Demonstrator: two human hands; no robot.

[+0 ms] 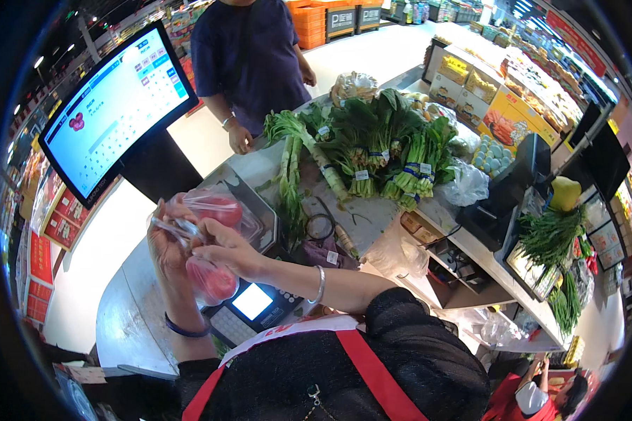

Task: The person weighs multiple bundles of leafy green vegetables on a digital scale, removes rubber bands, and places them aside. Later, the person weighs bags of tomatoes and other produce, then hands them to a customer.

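Both of my hands are together over a weighing scale, left of my body. My left hand (pixel 163 247) grips the gathered neck of a clear plastic bag, and the fingers of my right hand (pixel 231 251) pinch that same twisted plastic. Red round produce, probably tomatoes (pixel 213 280), hangs in the bag below my fingers. More red produce (pixel 224 211) in clear plastic shows behind my hands, above the scale's metal platter (pixel 264 208); whether it is in the same bag, I cannot tell. Nearest me is the scale's keypad (pixel 230 325) with a lit display (pixel 253 301).
Bundled leafy greens (pixel 371 147) with tags lie across the counter (pixel 137 310). Near them are green stalks (pixel 289 184), a purple bundle (pixel 321 251) and eggs (pixel 492 156). A large monitor (pixel 118 113) stands beyond the scale. Across the counter stands a person (pixel 247 63).
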